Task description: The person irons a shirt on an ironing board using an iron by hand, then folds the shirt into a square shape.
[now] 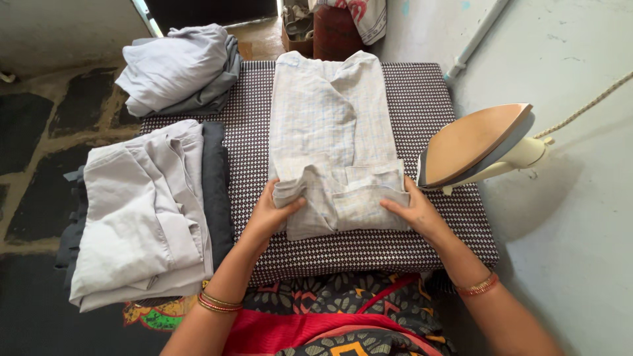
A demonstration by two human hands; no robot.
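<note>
Both hands, left hand (267, 214) and right hand (414, 209), grip the half-folded pale checked cotton shirt (333, 132) on the patterned surface (428, 105); lower fold unfinished.

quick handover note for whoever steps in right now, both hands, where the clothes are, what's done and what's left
Left hand: grips the near left corner of the pale checked shirt, fingers curled over the folded hem.
Right hand: grips the near right corner of the same fold.
The shirt lies lengthwise on the patterned ironing pad, collar at the far end, sides already folded in, bottom hem turned up.
Iron: stands on its heel at the pad's right edge, apart from the shirt.
Done: folded stack on the left.
Left: finishing this fold; crumpled grey clothes at the far left.
</note>
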